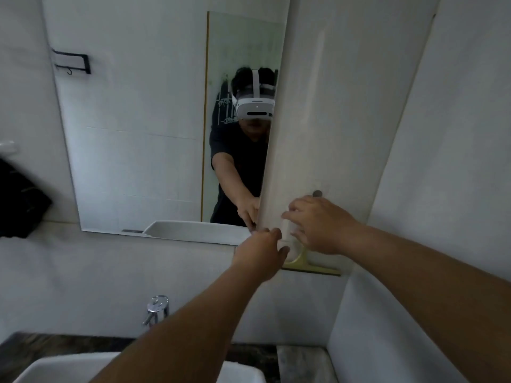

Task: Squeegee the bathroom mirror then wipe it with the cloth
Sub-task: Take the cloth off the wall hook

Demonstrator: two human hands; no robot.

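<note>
Reaching forward with both arms, the person is working at the lower right corner of the mirror (138, 134). The left hand (260, 251) is curling loosely beside the squeegee (309, 265) — whether it is actually holding the white handle cannot be told, since the knuckles are hiding the fingertips. The right hand (318, 225) is lying over the handle with fingers relaxed and spread, covering most of it. The squeegee's pale yellow-green head is showing just below the two hands, its blade lying level against the wall under the mirror's edge. A chrome tap (156, 309) is standing above the white basin (69, 369) on the dark desk (33, 344). A black rack (72, 60) is hanging at upper left.
</note>
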